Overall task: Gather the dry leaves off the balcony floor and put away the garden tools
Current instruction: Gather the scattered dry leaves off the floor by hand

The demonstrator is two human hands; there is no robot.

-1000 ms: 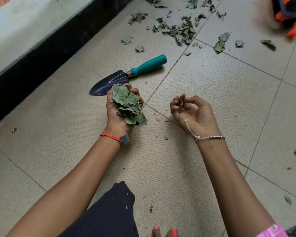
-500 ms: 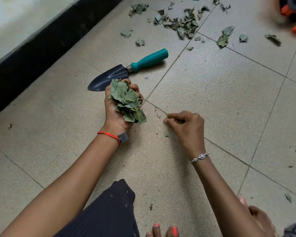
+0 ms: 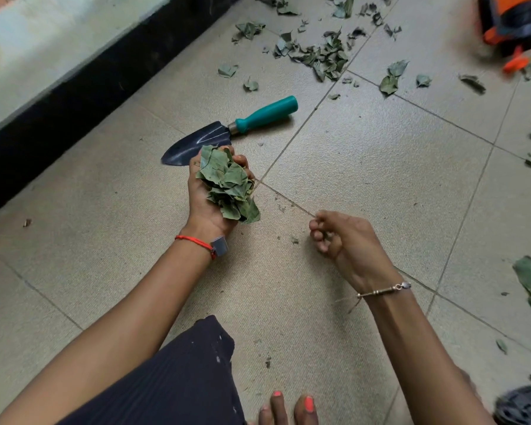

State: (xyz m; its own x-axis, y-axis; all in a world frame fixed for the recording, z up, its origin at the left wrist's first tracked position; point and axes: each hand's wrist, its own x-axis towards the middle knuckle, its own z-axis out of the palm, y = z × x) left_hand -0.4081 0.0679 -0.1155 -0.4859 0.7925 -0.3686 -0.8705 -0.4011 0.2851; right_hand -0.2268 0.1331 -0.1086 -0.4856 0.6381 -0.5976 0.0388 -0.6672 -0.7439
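Dry green leaves [image 3: 529, 280] lay ungathered at the near right, so the job looked under half done. The right hand [image 3: 344, 240] had lifted off the beige tiled floor [image 3: 365, 179], where it had pinched half a second before; its grip was curled together, contents too small to tell. Beyond it, the left hand [image 3: 209, 197] clamped its grip on a crumpled leaf bunch [image 3: 230, 185]. The teal-handled black trowel [image 3: 230, 130] lay unstowed, and farther scattered leaves [image 3: 319, 56] remained.

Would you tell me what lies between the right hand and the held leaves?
Head view: between right hand and held leaves, only tiled floor, a grout line, leaf crumbs.
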